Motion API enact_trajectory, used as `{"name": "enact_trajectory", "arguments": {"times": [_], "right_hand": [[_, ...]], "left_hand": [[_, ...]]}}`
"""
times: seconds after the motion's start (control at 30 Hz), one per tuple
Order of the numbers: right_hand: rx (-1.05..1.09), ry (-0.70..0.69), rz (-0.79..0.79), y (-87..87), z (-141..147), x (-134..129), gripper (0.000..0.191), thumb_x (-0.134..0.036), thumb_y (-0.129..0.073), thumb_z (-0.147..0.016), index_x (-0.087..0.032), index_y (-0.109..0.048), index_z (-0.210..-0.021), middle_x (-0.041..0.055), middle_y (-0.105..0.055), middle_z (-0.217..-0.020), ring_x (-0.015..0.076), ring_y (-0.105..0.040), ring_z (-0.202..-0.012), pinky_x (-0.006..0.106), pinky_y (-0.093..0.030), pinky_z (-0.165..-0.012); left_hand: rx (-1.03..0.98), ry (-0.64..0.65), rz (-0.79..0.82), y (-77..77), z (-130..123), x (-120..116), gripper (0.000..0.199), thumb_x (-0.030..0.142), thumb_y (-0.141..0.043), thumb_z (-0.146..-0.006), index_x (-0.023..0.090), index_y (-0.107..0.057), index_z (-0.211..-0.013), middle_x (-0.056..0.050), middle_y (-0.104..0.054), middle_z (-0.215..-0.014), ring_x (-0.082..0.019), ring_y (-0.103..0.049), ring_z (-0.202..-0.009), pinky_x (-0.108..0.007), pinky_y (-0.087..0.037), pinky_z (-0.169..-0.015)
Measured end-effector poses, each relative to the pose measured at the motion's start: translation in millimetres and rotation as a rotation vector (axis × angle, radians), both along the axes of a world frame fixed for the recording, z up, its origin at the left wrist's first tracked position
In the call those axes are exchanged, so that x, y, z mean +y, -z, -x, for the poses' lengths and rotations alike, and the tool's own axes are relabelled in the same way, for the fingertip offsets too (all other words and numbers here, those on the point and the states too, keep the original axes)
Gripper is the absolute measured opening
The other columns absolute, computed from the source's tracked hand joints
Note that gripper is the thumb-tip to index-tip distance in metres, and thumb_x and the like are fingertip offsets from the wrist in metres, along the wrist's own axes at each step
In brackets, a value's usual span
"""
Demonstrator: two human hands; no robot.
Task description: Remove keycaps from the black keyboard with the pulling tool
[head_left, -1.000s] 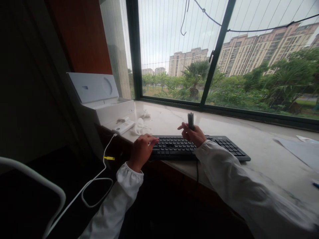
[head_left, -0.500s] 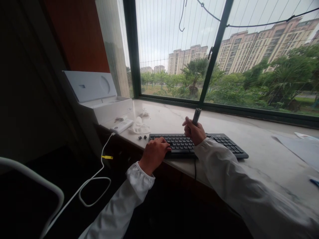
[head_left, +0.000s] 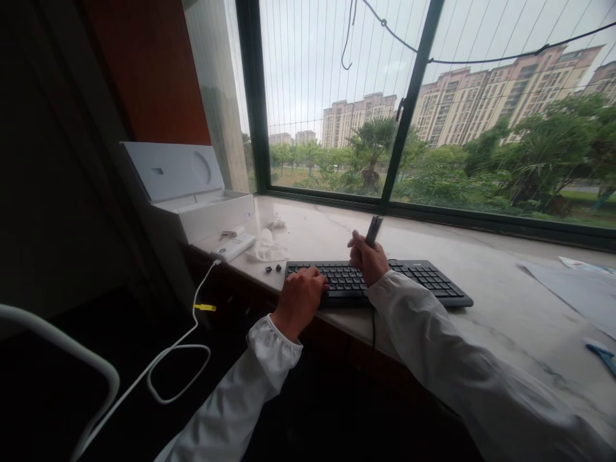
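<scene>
A black keyboard [head_left: 433,282] lies near the front edge of the pale stone counter. My left hand [head_left: 301,295] rests over its left end, fingers bent down onto the keys and the tips partly hidden. Above the middle keys is my right hand [head_left: 369,258], closed around a dark, narrow, flat-sided tool [head_left: 374,230] whose upper end sticks up out of the fist. The tool's lower end is hidden by the hand, so its kind is unclear. Just left of the keyboard sit two small black pieces [head_left: 273,268] that look like loose keycaps.
An open white box [head_left: 206,215] stands at the left, by a white device [head_left: 234,246] with a white cable [head_left: 195,321] hanging down. Crumpled white material [head_left: 267,247] lies nearby. Papers [head_left: 572,289] and a blue object [head_left: 601,356] are at the right. A window frame [head_left: 481,218] bounds the back.
The view has shifted slightly. My right hand still holds the tool upright over the keyboard, and my left hand stays on the left keys.
</scene>
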State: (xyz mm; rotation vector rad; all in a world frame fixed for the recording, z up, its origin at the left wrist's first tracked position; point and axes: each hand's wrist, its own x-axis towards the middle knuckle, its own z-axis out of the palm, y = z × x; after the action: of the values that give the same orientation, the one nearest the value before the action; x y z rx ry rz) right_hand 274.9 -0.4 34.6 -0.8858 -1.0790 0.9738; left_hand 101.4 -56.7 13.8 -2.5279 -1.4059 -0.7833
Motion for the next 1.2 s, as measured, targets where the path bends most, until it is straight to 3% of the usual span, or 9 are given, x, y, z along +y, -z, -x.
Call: {"name": "enact_trajectory", "arguments": {"times": [0.37,0.77,1.2], "right_hand": [[0.09,0.057,-0.01,-1.4,1.9,0.5,0.041,-0.055,-0.068,-0.068,-0.018,-0.052,-0.06,-0.0071,-0.035,-0.038,0.0043,-0.027,-0.032,0.02,-0.02,-0.03],[0.299,-0.023,0.045,1.7,33.0,-7.4,0.04,-0.053,-0.067,-0.07,-0.019,-0.046,-0.062,-0.0112,-0.026,-0.038,0.0029,-0.018,-0.032,0.018,-0.014,-0.031],[-0.135,0.076,0.103,23.3,47.3,3.1,0.045,-0.062,-0.057,-0.071,-0.019,-0.05,-0.06,-0.0046,-0.041,-0.042,0.0075,-0.034,-0.035,0.023,-0.026,-0.036]], "left_hand": [[-0.066,0.011,0.023,7.9,-9.5,-1.3,0.024,0.04,-0.055,-0.085,0.022,-0.066,-0.094,-0.004,-0.061,-0.095,-0.018,-0.057,-0.089,-0.03,-0.044,-0.077],[-0.208,0.059,0.029,21.7,-10.7,2.1,0.016,0.028,-0.048,-0.091,0.02,-0.061,-0.093,-0.003,-0.06,-0.095,-0.017,-0.054,-0.093,-0.03,-0.043,-0.083],[-0.171,-0.008,-0.01,23.5,-13.6,-2.7,0.022,0.021,-0.036,-0.094,0.018,-0.058,-0.093,-0.005,-0.058,-0.095,-0.018,-0.053,-0.094,-0.032,-0.042,-0.084]]}}
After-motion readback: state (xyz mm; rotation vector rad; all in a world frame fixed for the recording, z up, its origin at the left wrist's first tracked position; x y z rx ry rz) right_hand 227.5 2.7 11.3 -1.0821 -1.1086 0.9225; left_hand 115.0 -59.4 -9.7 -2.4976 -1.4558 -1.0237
